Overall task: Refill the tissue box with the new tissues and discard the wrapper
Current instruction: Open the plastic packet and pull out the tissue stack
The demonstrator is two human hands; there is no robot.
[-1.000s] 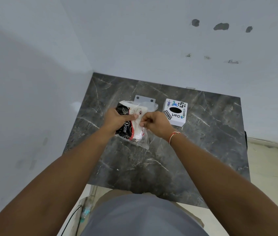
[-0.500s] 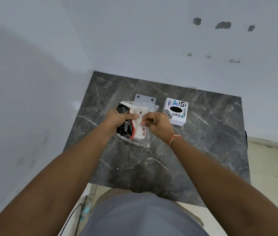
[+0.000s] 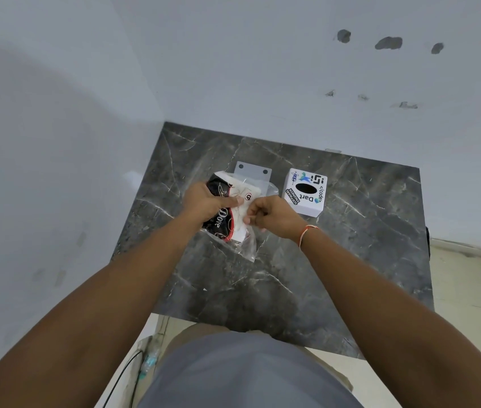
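1. Head view: the pack [image 3: 235, 214] is gripped by the left hand [image 3: 204, 201] while its wrapper [image 3: 249, 245] is pinched by the right hand [image 3: 271, 214], above the table [image 3: 366, 245].
2. Opening seems underway; filling the box [image 3: 305, 192] and discarding remain.
3. Black, white and red print is seen under crinkled clear film.

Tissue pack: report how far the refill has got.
Done: nothing visible; the box stands apart on the table, its slot dark. In hand: the left hand and right hand both grip the tissue pack, apparently opening its wrapper. Left: getting the tissues out and into the box, then discarding the wrapper.
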